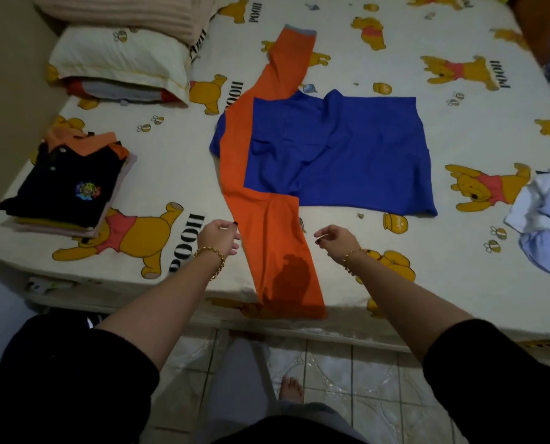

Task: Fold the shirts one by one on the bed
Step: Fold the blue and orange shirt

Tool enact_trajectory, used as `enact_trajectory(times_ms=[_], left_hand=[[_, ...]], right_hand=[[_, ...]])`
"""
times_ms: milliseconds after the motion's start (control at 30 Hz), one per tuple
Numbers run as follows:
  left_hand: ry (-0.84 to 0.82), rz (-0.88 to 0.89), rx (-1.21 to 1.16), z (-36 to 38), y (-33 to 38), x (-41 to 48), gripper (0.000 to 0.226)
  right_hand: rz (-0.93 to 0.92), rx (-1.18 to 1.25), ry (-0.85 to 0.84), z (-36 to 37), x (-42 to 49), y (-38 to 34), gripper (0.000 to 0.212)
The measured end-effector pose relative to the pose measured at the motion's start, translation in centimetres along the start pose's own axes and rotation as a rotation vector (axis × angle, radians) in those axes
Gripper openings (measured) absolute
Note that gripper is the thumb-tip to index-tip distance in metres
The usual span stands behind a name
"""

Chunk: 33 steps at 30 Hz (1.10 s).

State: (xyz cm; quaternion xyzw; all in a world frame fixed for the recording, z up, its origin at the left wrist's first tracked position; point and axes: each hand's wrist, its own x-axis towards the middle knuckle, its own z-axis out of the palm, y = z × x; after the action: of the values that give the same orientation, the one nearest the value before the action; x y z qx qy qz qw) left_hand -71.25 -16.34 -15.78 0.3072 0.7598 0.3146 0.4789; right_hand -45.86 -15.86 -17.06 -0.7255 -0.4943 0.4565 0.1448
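With the blue-and-orange shirt [331,149] as the clock centre, there's a wide strip of bare sheet [177,155] at 9 o'clock before you hit the stack of folded shirts [65,187]. There's more open sheet at 3 o'clock, up to the crumpled pale clothes [542,219] at about 4. Pillows [116,59] block the 10 to 11 o'clock corner, well away from the shirt. At 6 o'clock the near sleeve [283,257] hangs over the bed edge, with open sheet either side where the left hand [221,237] and right hand [336,240] are.
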Motion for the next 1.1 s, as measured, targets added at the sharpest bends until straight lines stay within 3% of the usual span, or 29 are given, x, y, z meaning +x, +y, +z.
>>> enact_trajectory(times_ms=[167, 567, 767, 900, 967, 1100], left_hand=[[0.095, 0.063, 0.031, -3.0, 4.7, 7.3, 0.02], [0.107, 0.028, 0.11, -5.5, 12.0, 23.3, 0.02], [0.135, -0.039, 0.215, -3.0, 12.4, 29.6, 0.035], [-0.07, -0.159, 0.473, -0.4, 12.4, 32.6, 0.07], [-0.092, -0.2, 0.534, 1.1, 12.5, 33.7, 0.08], [0.021, -0.185, 0.488, 3.5, 12.2, 35.1, 0.06]], right_hand=[[-0.093, 0.038, 0.047, 0.9, 6.5, -7.5, 0.013], [-0.274, 0.045, -0.004, 3.4, 22.7, -22.1, 0.016], [-0.415, -0.108, -0.053, 4.3, 31.7, -26.3, 0.017], [-0.416, -0.206, -0.109, 5.5, 37.0, -28.0, 0.022], [-0.417, -0.352, -0.154, 6.3, 39.5, -28.5, 0.027], [-0.5, -0.667, -0.193, 7.7, 43.5, -29.9, 0.062]])
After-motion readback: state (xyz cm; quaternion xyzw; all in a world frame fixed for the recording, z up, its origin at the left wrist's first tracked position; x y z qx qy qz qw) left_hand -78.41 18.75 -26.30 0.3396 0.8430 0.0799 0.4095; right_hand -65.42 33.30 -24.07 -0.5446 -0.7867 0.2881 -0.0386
